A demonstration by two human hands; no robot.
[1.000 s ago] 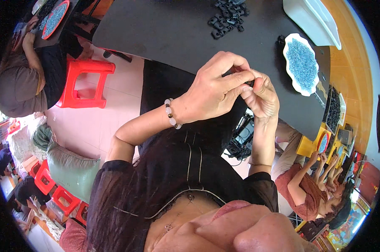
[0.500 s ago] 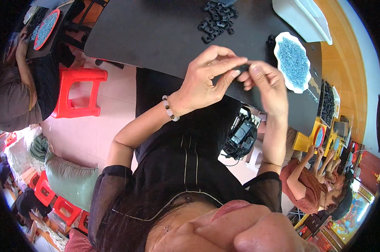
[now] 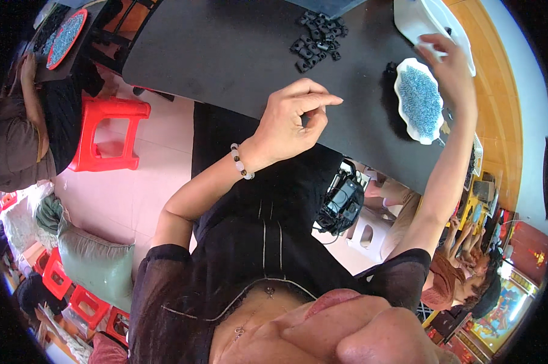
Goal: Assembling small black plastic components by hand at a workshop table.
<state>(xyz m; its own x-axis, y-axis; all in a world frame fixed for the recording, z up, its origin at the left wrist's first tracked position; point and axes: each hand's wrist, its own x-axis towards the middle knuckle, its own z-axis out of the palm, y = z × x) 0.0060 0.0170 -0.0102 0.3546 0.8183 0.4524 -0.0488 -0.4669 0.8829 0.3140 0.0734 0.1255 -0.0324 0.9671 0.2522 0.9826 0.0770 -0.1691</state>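
Observation:
My left hand (image 3: 293, 119) hovers above the near edge of the dark table (image 3: 225, 54). Its index finger points right, the thumb is bent below it with a gap between, and I see nothing held. At the table's right, my right hand (image 3: 453, 67) is raised by the white plastic bin (image 3: 416, 21), blurred by motion, its fingers apart. A small black piece (image 3: 448, 31) shows at the bin. Just left of that hand lies a scalloped white dish (image 3: 400, 100) full of tiny blue beads (image 3: 421, 100).
Several small black plastic parts (image 3: 316, 42) are heaped at the table's far middle, beside a bluish translucent container (image 3: 334, 7). A red stool (image 3: 113, 109) stands left. A person (image 3: 19, 133) sits farther left by a red tray of beads (image 3: 66, 39). Another person (image 3: 441, 285) works at right.
My hands were together over the table edge; now they are apart. The right hand has moved up and right to the white bin. The left has stayed nearly in place.

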